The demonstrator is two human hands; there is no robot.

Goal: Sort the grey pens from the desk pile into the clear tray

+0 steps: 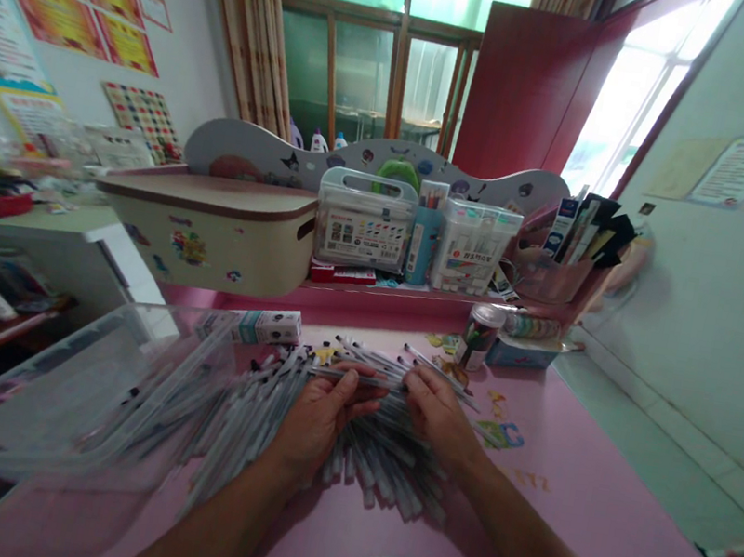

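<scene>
Between my two hands a slim translucent pen lies roughly level above a heap of similar pens. My left hand pinches its left part between thumb and fingers. Closed on the pen's right end is my right hand, whose fingertips partly hide it. Below and between the hands a pile of pens fans out on the pink desk, many with dark tips at the far end. Another bunch of pens lies left of my left hand. A clear plastic bin with some pens inside stands farther left.
Behind the pens are a small white box, a round jar and a blue box. A lidded cream bin, marker cases and a pink pen holder line the raised shelf. The pink desk's edge curves at right.
</scene>
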